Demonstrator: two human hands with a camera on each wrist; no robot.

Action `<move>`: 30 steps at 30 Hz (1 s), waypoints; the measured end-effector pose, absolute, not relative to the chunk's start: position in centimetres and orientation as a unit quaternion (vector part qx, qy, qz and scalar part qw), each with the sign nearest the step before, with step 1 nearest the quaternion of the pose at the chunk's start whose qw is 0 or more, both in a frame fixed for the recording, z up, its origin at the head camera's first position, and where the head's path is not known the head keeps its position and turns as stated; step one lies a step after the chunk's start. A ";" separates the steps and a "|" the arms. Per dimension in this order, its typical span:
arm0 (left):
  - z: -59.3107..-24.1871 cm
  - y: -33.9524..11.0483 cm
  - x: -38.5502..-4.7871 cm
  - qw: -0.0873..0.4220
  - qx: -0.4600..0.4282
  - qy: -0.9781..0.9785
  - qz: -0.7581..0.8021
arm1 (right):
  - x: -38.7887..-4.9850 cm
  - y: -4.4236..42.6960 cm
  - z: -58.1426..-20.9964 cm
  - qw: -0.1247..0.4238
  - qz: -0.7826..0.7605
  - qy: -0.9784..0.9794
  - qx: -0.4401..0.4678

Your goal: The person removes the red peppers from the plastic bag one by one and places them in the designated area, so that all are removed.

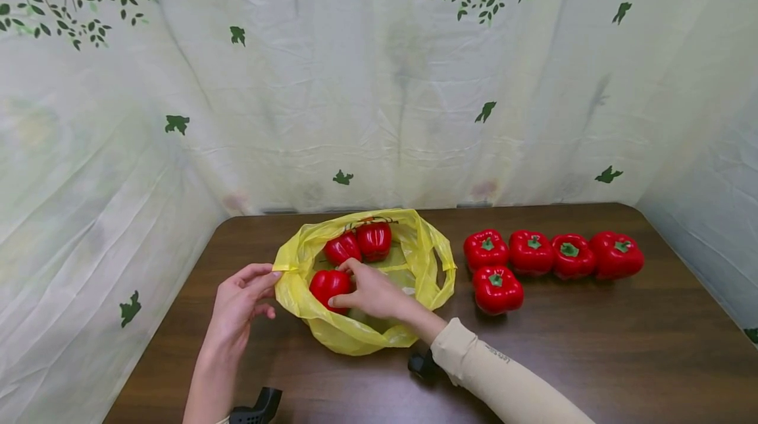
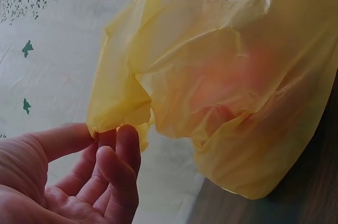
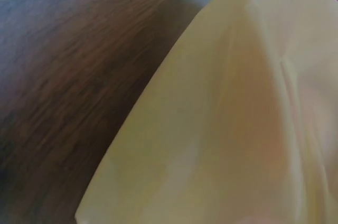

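A yellow plastic bag [image 1: 349, 338] stands with its mouth spread wide on the table. My left hand [image 1: 239, 302] pinches the bag's left rim between thumb and fingers, as the left wrist view also shows. Inside the bag, my right hand [image 1: 376, 289] holds a red bell pepper [image 1: 326, 286] at its right side, thumb and fingers around it. Two more peppers, one on the left [image 1: 342, 249] and one on the right [image 1: 374, 239], lie at the bag's back wall. In the right wrist view the bag's side [image 3: 211, 129] hides the hand.
To the right of the bag, several red bell peppers sit in a row [image 1: 531, 253], with a single pepper [image 1: 497, 290] in front of its left end. The brown wooden table [image 1: 592, 345] meets a leaf-printed cloth backdrop [image 1: 379, 114] behind.
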State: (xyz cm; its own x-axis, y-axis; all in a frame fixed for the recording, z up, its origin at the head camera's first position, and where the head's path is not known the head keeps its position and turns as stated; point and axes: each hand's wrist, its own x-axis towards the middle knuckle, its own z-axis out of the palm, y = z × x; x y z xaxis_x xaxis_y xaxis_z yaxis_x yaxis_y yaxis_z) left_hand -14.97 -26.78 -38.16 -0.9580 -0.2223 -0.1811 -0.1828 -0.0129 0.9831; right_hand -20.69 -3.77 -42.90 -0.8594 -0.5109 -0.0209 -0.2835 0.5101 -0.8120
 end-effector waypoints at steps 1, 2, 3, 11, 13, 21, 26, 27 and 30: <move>-38.1 -26.8 -15.0 0.013 0.144 -0.704 -0.696 | -20.7 -3.7 -42.9 0.130 -0.440 0.857 -0.234; -38.1 -26.8 -15.0 0.012 0.144 -0.705 -0.694 | -20.7 -3.6 -42.9 0.130 -0.441 0.856 -0.237; -38.1 -26.8 -15.0 0.012 0.143 -0.706 -0.693 | -20.7 -3.5 -42.9 0.131 -0.441 0.855 -0.240; -38.0 -26.8 -15.0 0.011 0.144 -0.702 -0.697 | -20.3 -2.6 -42.4 0.123 -0.445 0.852 -0.246; -38.0 -26.8 -15.0 0.010 0.143 -0.701 -0.699 | -20.2 -2.4 -42.2 0.114 -0.444 0.854 -0.246; -38.1 -26.9 -15.1 0.008 0.142 -0.699 -0.701 | -19.6 -0.9 -41.4 0.066 -0.433 0.862 -0.257; -38.1 -26.9 -15.1 0.007 0.145 -0.701 -0.698 | -19.2 0.2 -40.8 0.039 -0.426 0.863 -0.269; -38.1 -26.9 -15.1 0.007 0.145 -0.703 -0.697 | -19.1 0.3 -40.7 0.034 -0.425 0.863 -0.271; -38.1 -26.9 -15.1 0.008 0.148 -0.705 -0.694 | -18.9 0.9 -40.4 0.013 -0.421 0.865 -0.273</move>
State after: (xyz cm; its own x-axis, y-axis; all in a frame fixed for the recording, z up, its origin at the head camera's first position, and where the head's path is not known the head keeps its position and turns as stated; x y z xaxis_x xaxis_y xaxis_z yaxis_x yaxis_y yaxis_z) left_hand -15.05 -26.92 -38.08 -0.9559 -0.2199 -0.1948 -0.1981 -0.0071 0.9801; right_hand -18.89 0.86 -40.42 -0.8505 -0.4837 0.2067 -0.4610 0.4962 -0.7358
